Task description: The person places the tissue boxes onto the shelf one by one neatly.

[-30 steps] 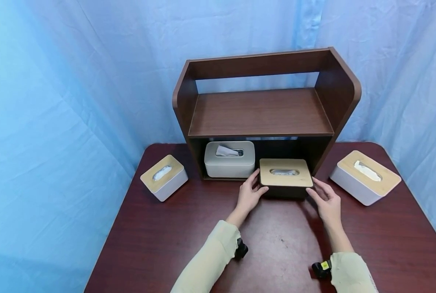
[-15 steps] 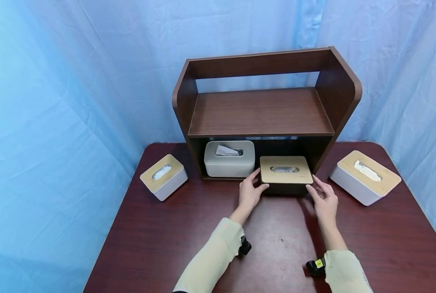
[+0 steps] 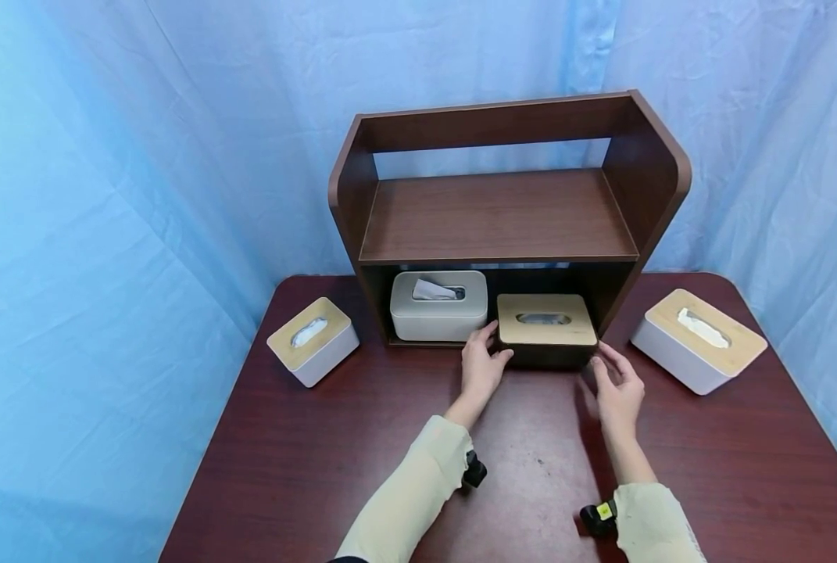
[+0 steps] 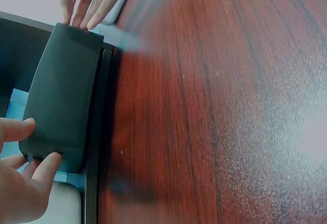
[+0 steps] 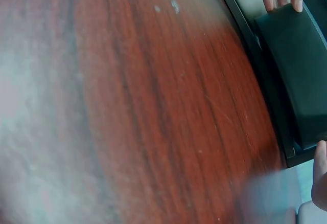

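Along the shelf edge (image 5: 268, 88), fingers (image 4: 48, 170) hold black box (image 4: 64, 91) clear of grey box (image 3: 438, 324)

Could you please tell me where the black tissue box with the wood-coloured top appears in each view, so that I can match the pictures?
Head: the black tissue box is right of centre, under the shelf board.
Left wrist: on the left side, dark side showing.
Right wrist: at the right edge, partly cut off.
Shared landmark: the left hand, touching one end of it.
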`<action>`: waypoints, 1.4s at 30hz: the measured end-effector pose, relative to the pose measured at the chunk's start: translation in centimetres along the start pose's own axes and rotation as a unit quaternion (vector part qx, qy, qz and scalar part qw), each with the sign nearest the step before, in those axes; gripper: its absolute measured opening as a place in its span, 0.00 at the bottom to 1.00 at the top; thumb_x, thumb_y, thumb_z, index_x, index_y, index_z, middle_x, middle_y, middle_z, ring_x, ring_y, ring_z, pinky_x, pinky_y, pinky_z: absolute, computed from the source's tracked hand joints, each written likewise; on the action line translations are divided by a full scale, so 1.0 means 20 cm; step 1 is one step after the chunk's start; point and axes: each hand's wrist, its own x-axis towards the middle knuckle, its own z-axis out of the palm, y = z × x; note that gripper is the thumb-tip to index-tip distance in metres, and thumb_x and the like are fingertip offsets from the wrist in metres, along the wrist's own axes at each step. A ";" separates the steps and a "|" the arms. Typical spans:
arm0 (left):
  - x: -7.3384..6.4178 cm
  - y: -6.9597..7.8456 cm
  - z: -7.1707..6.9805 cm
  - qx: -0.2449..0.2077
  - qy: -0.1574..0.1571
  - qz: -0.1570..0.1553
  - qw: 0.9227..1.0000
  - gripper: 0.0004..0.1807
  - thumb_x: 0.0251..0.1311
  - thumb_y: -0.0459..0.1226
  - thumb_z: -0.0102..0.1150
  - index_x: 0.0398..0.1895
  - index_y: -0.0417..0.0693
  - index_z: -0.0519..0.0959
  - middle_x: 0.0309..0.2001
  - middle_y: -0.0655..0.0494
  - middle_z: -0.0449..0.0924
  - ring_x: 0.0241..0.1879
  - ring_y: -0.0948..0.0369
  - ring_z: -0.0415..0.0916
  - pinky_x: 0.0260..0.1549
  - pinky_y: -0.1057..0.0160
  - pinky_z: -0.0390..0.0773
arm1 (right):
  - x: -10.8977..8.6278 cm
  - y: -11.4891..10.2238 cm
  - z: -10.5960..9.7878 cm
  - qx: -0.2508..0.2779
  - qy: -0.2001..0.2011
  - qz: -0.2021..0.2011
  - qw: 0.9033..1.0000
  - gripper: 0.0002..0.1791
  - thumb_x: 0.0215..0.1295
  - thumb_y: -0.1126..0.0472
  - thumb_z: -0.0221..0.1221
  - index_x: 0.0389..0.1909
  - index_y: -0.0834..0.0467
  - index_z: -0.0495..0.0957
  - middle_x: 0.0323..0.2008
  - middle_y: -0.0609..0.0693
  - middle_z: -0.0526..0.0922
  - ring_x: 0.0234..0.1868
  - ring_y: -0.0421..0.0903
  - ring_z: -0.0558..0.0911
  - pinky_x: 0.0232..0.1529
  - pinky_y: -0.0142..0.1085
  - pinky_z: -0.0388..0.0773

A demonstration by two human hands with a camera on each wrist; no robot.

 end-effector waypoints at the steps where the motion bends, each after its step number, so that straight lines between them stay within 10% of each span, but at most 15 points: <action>1: 0.00 0.00 0.00 -0.013 -0.005 -0.005 1.000 0.32 0.54 0.27 0.69 0.66 0.43 0.75 0.60 0.45 0.78 0.59 0.52 0.79 0.53 0.65 0.82 | 0.00 0.01 0.00 -0.004 -0.003 0.000 1.000 0.19 0.67 0.71 0.57 0.58 0.73 0.76 0.37 0.33 0.85 0.40 0.24 0.83 0.44 0.14 0.76; 10: -0.02 -0.01 -0.01 -0.030 -0.061 -0.007 0.998 0.40 0.59 0.28 0.65 0.75 0.42 0.61 0.71 0.40 0.67 0.68 0.47 0.70 0.63 0.57 0.75 | 0.01 0.12 0.02 -0.013 -0.035 0.042 0.998 0.26 0.70 0.66 0.57 0.69 0.62 0.71 0.66 0.67 0.72 0.59 0.31 0.80 0.48 0.13 0.74; 15: -0.01 -0.03 0.00 -0.010 -0.081 0.003 0.997 0.42 0.61 0.29 0.64 0.77 0.44 0.57 0.73 0.40 0.65 0.69 0.47 0.68 0.66 0.56 0.73 | 0.02 0.11 0.04 -0.016 -0.054 0.059 0.997 0.30 0.71 0.65 0.57 0.73 0.59 0.65 0.71 0.64 0.67 0.73 0.55 0.68 0.54 0.13 0.72; 23: 0.01 -0.04 0.00 -0.027 -0.100 0.005 0.995 0.43 0.62 0.28 0.62 0.79 0.45 0.54 0.76 0.40 0.59 0.72 0.47 0.64 0.69 0.54 0.70 | 0.04 0.12 0.08 -0.031 -0.090 0.059 0.994 0.36 0.71 0.66 0.56 0.77 0.56 0.56 0.78 0.56 0.57 0.78 0.53 0.57 0.76 0.39 0.60; 32: 0.00 -0.09 -0.03 -0.127 -0.122 -0.008 0.984 0.40 0.64 0.24 0.57 0.77 0.39 0.54 0.76 0.40 0.57 0.75 0.47 0.58 0.73 0.50 0.64 | 0.01 0.15 0.09 -0.042 -0.089 0.040 0.994 0.37 0.68 0.70 0.56 0.77 0.60 0.55 0.72 0.56 0.53 0.76 0.59 0.60 0.65 0.20 0.67; 42: -0.03 -0.16 -0.15 -0.215 -0.141 0.009 0.966 0.34 0.64 0.23 0.56 0.74 0.32 0.59 0.67 0.35 0.70 0.70 0.41 0.66 0.70 0.44 0.65 | -0.03 0.14 0.09 -0.035 -0.090 0.042 0.994 0.30 0.70 0.70 0.55 0.72 0.66 0.63 0.66 0.56 0.65 0.53 0.28 0.77 0.50 0.11 0.72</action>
